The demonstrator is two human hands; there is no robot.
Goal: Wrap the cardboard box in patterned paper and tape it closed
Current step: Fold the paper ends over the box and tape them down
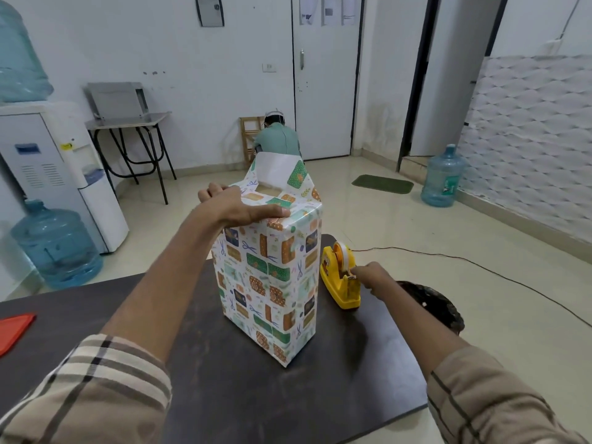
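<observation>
A tall box wrapped in patterned paper stands upright on the dark table. Its top end is open: a paper flap sticks up at the far side and a strip of bare cardboard shows below it. My left hand grips the box's near top edge, thumb lying along the folded paper. To the right of the box sits a yellow tape dispenser. My right hand pinches the tape end at the dispenser's cutter.
A red sheet lies at the table's left edge. A dark basket stands on the floor past the right edge, a cable beyond it. Water bottles, a dispenser, a folding table and a crouching person are farther back.
</observation>
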